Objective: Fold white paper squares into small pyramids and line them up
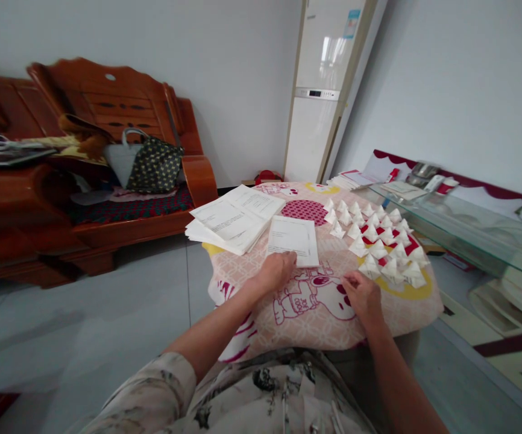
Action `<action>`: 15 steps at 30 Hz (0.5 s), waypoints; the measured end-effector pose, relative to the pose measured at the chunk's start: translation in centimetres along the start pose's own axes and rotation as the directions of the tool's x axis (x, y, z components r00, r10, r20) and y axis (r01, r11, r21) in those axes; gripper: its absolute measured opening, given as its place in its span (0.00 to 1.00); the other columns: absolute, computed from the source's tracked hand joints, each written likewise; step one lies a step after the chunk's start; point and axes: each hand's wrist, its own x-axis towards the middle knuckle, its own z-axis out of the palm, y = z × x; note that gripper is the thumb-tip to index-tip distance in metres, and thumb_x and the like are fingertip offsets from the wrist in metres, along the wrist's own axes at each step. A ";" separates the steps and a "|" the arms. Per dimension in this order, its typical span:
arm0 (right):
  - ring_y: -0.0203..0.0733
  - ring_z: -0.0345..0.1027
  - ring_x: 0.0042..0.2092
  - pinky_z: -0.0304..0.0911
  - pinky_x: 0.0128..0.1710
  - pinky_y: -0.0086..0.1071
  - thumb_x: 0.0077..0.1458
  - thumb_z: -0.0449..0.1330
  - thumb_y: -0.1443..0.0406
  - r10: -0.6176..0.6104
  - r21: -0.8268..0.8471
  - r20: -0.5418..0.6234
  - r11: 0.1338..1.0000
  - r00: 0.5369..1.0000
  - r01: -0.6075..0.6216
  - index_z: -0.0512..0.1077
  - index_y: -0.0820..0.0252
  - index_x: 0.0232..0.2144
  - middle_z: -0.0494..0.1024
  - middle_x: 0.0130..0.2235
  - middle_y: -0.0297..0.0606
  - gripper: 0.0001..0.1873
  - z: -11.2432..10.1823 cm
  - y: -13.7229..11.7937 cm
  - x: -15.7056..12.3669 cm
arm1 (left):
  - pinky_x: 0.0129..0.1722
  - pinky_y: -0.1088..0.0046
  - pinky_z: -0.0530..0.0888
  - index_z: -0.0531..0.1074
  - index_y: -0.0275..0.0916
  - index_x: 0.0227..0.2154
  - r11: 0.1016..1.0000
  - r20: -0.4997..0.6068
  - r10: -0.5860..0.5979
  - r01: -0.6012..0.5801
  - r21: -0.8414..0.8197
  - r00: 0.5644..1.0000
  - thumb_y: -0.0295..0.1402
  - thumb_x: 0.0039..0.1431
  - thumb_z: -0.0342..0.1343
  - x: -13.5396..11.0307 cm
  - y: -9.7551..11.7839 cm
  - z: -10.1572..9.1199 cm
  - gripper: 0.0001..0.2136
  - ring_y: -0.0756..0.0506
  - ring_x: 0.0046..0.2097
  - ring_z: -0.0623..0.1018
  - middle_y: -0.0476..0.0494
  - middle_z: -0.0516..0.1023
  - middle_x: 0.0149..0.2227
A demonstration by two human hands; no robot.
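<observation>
A small stack of printed paper (292, 236) lies on the patterned cloth in front of me. My left hand (280, 269) is closed at its lower left corner, fingers curled over the paper's edge. Right of the stack, my right hand (364, 295) hovers low over the cloth, its fingers drawn together with nothing visible in them. Beyond that hand stand several folded paper pyramids (378, 249) in rows. A larger pile of printed sheets (238, 216) sits at the left edge of the table.
The round table wears a pink cartoon cloth (243, 271). To its right is a glass-topped cabinet (460, 226) with small items. A wooden sofa (120, 114) holding bags (155, 166) stands at the left. A tall white air conditioner (317, 90) fills the corner.
</observation>
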 end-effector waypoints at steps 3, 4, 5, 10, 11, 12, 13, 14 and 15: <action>0.48 0.74 0.39 0.69 0.42 0.41 0.52 0.58 0.62 -0.164 0.032 -0.041 0.986 0.986 0.165 0.77 0.62 0.44 0.81 0.42 0.47 0.18 0.3 -0.7 -0.1 | 0.40 0.67 0.73 0.71 0.37 0.43 0.995 0.035 0.085 -0.083 -0.059 0.996 0.32 0.68 0.46 -1.1 1.7 1.0 0.10 0.41 0.41 0.79 0.38 0.80 0.41; 0.50 0.74 0.44 0.70 0.46 0.43 0.52 0.58 0.64 -0.213 0.035 -0.038 0.976 0.976 0.214 0.76 0.62 0.48 0.80 0.47 0.49 0.21 0.4 -0.9 -0.1 | 0.40 0.66 0.74 0.72 0.38 0.42 0.992 0.041 0.108 -0.105 -0.076 0.993 0.32 0.67 0.46 -1.4 2.2 1.2 0.10 0.41 0.41 0.80 0.38 0.80 0.41; 0.51 0.73 0.49 0.69 0.49 0.44 0.52 0.57 0.66 -0.251 0.041 -0.021 0.967 0.968 0.252 0.76 0.61 0.50 0.77 0.52 0.50 0.22 0.5 -1.0 -0.2 | 0.40 0.66 0.74 0.72 0.38 0.42 0.988 0.041 0.127 -0.123 -0.095 0.991 0.33 0.67 0.47 -1.6 2.5 1.3 0.09 0.41 0.41 0.80 0.38 0.80 0.40; 0.50 0.73 0.52 0.69 0.53 0.46 0.51 0.54 0.72 -0.304 0.075 0.101 0.952 0.947 0.297 0.82 0.56 0.38 0.78 0.55 0.44 0.18 0.7 -0.6 -0.4 | 0.44 0.68 0.74 0.73 0.41 0.39 0.943 -0.041 0.213 -0.217 -0.253 0.976 0.33 0.64 0.51 -1.1 1.4 -0.2 0.07 0.43 0.42 0.80 0.43 0.82 0.41; 0.50 0.73 0.51 0.69 0.54 0.46 0.51 0.54 0.71 -0.300 0.075 0.103 0.953 0.948 0.293 0.82 0.56 0.36 0.79 0.52 0.44 0.18 0.7 -0.4 -0.4 | 0.46 0.67 0.74 0.73 0.41 0.41 0.943 -0.090 0.187 -0.204 -0.263 0.978 0.30 0.62 0.51 -0.7 0.2 -0.8 0.08 0.43 0.45 0.80 0.42 0.81 0.44; 0.50 0.74 0.51 0.69 0.54 0.47 0.51 0.55 0.71 -0.293 0.073 0.099 0.955 0.951 0.287 0.82 0.56 0.36 0.81 0.50 0.44 0.17 0.8 -0.3 -0.4 | 0.50 0.66 0.74 0.73 0.40 0.43 0.953 -0.148 0.122 -0.157 -0.259 0.981 0.26 0.60 0.50 -0.4 -1.2 -1.4 0.11 0.42 0.48 0.79 0.42 0.80 0.47; 0.50 0.74 0.50 0.69 0.53 0.47 0.51 0.55 0.71 -0.287 0.072 0.091 0.957 0.954 0.281 0.82 0.56 0.36 0.81 0.49 0.44 0.17 0.8 -0.2 -0.4 | 0.52 0.66 0.73 0.73 0.39 0.44 0.965 -0.206 0.033 -0.084 -0.247 0.978 0.22 0.57 0.49 -0.1 -2.9 -2.0 0.15 0.43 0.50 0.78 0.42 0.80 0.49; 0.50 0.74 0.49 0.69 0.53 0.46 0.52 0.55 0.70 -0.283 0.071 0.082 0.958 0.955 0.278 0.82 0.56 0.36 0.82 0.48 0.44 0.16 0.9 -0.1 -0.4 | 0.54 0.66 0.72 0.73 0.39 0.46 0.974 -0.265 -0.065 0.002 -0.228 0.962 0.19 0.54 0.46 0.1 -4.8 -2.6 0.19 0.43 0.52 0.78 0.42 0.79 0.50; 0.50 0.74 0.49 0.69 0.52 0.46 0.52 0.55 0.70 -0.281 0.070 0.074 0.959 0.957 0.276 0.82 0.57 0.36 0.82 0.47 0.45 0.16 0.9 0.0 -0.4 | 0.54 0.65 0.72 0.73 0.38 0.47 0.974 -0.312 -0.151 0.088 -0.209 0.938 0.17 0.52 0.45 0.2 -6.8 -3.1 0.22 0.43 0.54 0.77 0.41 0.78 0.52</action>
